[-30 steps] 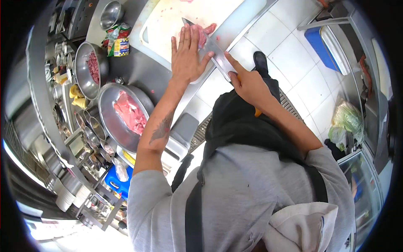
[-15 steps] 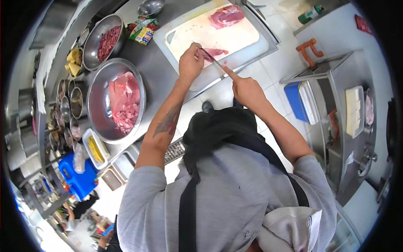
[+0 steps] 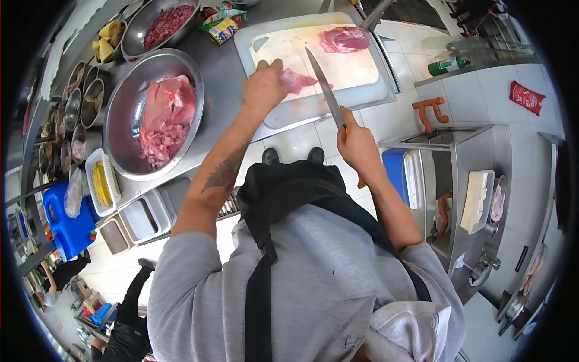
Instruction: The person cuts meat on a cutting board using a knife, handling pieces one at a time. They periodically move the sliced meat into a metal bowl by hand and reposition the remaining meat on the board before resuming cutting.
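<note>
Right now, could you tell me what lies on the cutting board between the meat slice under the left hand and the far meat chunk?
Bare cutting board and the knife tip, in the head view.

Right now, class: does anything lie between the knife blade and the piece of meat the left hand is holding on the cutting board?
Nothing visible does. The left hand holds the piece of meat on the cutting board; the knife in the right hand has its blade just right of it, with only bare board between.
</note>
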